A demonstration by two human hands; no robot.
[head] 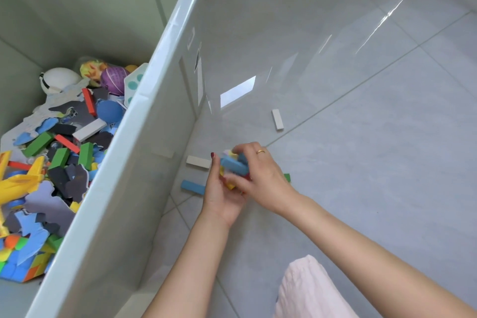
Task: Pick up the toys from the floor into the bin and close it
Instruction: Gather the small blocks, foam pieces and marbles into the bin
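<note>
Head view, hands gripping blocks beside bin

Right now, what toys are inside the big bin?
Inside the bin lie green blocks, a yellow plane, a blue ball and foam puzzle pieces. Whatever lies underneath them is covered.

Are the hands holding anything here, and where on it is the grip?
Both hands cup a bunch of coloured blocks: left hand beneath, right hand clasping over the top and side.
</note>
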